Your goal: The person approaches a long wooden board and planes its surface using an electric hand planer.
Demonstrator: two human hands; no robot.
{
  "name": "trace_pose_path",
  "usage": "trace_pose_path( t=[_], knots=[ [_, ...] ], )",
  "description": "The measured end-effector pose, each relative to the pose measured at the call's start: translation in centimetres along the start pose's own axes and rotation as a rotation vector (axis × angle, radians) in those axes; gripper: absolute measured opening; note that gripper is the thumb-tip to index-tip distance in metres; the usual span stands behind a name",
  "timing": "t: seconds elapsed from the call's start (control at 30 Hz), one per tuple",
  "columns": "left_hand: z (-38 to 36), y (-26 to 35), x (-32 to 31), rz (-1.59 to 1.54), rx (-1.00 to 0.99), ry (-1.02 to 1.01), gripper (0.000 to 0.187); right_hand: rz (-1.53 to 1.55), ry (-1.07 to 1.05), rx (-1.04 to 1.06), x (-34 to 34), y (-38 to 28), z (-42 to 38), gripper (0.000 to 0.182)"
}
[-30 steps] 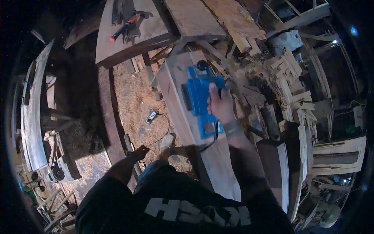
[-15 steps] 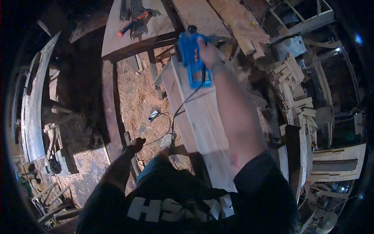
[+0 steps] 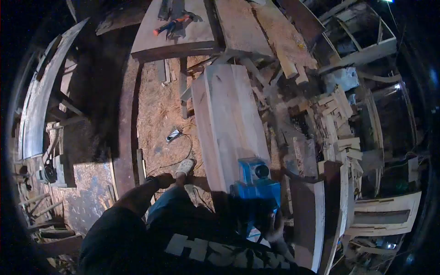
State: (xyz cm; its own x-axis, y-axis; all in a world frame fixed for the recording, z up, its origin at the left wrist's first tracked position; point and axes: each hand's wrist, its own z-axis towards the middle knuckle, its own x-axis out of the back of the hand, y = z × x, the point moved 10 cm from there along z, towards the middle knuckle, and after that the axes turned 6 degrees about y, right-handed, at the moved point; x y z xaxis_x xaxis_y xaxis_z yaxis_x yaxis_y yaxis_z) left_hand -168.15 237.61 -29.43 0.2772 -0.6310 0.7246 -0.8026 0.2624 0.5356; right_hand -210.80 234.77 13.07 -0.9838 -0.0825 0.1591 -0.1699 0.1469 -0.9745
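Note:
A blue electric planer (image 3: 257,185) rests on the near end of a long wooden board (image 3: 233,110), close to my body. My right hand (image 3: 275,224) is at the planer's rear, mostly lost in shadow, and grips it. Beside my leg, left of the board, is my left hand (image 3: 164,180), its fingers curled closed. A thin power cord (image 3: 183,158) runs over the floor close by that hand; whether the fingers hold it is hidden. On the sawdust-covered floor lies a small black-and-white object (image 3: 173,136), with the cord running near it.
A hammer (image 3: 172,25) with an orange-tipped handle lies on a thick wooden slab (image 3: 183,41) beyond the board. Wood offcuts (image 3: 337,110) are piled to the right. A dark beam (image 3: 127,123) runs along the left. My shoe (image 3: 185,167) stands beside the board.
My right hand has drawn the planer from the board's far end back to the near end by my body. My left hand has shifted slightly and remains beside my leg.

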Motion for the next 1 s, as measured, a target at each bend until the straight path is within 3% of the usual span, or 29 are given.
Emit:
trace_pose_path(
  t=[0.03,0.07,0.1,0.13,0.2,0.23,0.37,0.43,0.47,0.57,0.6,0.7,0.73,0.83,0.87,0.97,1.0],
  knots=[
    [-1.4,2.3,2.5,-0.018,-0.006,-0.031,0.035,-0.107,-0.028,0.086,-1.3,-2.6,1.1,0.033],
    [-3.4,3.1,4.8,-0.173,0.183,-0.125,0.034,-0.097,-0.035,0.034,-1.5,-1.9,2.6,0.032],
    [-2.9,2.4,3.8,-0.061,0.096,-0.135,0.034,-0.088,-0.04,-0.019,-1.8,-1.3,4.1,0.032],
    [-2.4,0.3,1.2,0.051,0.011,-0.144,0.034,0.046,-0.026,-0.215,-1.6,1.7,5.8,0.032],
    [-2.9,-1.3,0.8,0.142,-0.066,-0.088,0.033,-0.201,0.002,-0.114,-5.2,-2.2,12.2,0.03],
    [-3.1,-2.2,1.3,0.137,-0.034,-0.039,0.033,-0.402,0.02,0.173,-5.8,-1.3,15.9,0.031],
    [-2.0,-5.7,2.3,0.003,0.15,0.081,0.03,-0.405,0.104,0.451,-12.1,-4.4,29.3,0.037],
    [-3.3,-4.1,6.4,-0.228,0.347,0.152,0.031,-0.457,0.095,0.402,-15.9,-8.4,33.9,0.041],
    [-3.3,-4.4,6.4,-0.318,0.307,0.25,0.033,-0.327,0.072,0.111,-17.0,-8.7,36.3,0.043],
    [-2.5,-7.8,0.8,-0.604,0.161,0.347,0.034,-0.301,0.049,0.169,-20.4,-9.7,43.4,0.052],
    [-3.8,-4.2,4.6,-0.499,0.032,0.439,0.033,-0.259,-0.004,0.135,-21.8,-11.2,44.2,0.055],
    [-4.5,-5.2,1.5,-0.441,0.014,0.302,0.034,-0.303,0.014,0.139,-24.0,-12.2,49.2,0.062],
    [-5.2,-4.0,2.1,-0.248,-0.097,0.368,0.033,-0.324,0.009,0.156,-24.6,-12.6,50.8,0.063],
    [-8.1,-7.4,0.3,-0.491,0.35,0.132,0.026,-0.365,0.058,0.216,-26.5,-14.1,56.7,0.066],
    [-8.4,-7.8,-0.8,-0.237,0.2,0.232,0.017,-0.377,0.082,0.239,-26.8,-14.3,57.7,0.066],
    [-9.1,-9.8,-3.2,0.017,0.192,-0.004,0.017,-0.366,0.01,0.195,-27.2,-14.6,56.8,0.068],
    [-8.8,-10.4,-3.0,-0.003,0.195,0.027,0.018,-0.323,-0.006,0.178,-26.7,-15.0,55.6,0.065]
  ],
)
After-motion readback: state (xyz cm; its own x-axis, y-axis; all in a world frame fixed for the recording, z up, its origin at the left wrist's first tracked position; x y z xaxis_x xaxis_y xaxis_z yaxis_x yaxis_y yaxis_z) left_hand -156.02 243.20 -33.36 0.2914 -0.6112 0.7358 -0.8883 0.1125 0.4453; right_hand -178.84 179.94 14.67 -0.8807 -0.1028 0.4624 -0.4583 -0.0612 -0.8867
